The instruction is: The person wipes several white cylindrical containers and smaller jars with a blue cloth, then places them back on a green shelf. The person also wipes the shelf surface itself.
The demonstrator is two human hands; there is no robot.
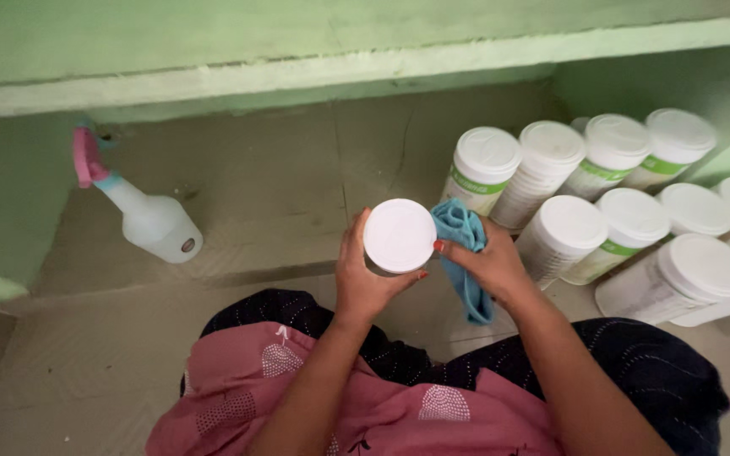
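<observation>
The jar (399,236) was held above the lap, in front of the low shelf (255,194), its white lid facing the camera. To its left the shelf floor lay bare as far as the spray bottle (149,219), which leaned near the left wall. To its right the room was tight: a cluster of white-lidded jars (618,219) filled the right side of the shelf, the closest one just beside the right hand. The shelf's upper ledge (365,72) ran across the top of the view, well apart from the hands.

The left hand (365,274) came up from below, palm toward the jar, fingers curled around its left and lower side and clamped on it. The right hand (487,262) came in from the right, wrist bent inward, fingers closed on a blue cloth (462,245) and pressing it against the jar's right side. The cloth's loose end hung below that hand. Both forearms rose from the lower edge of the view.
</observation>
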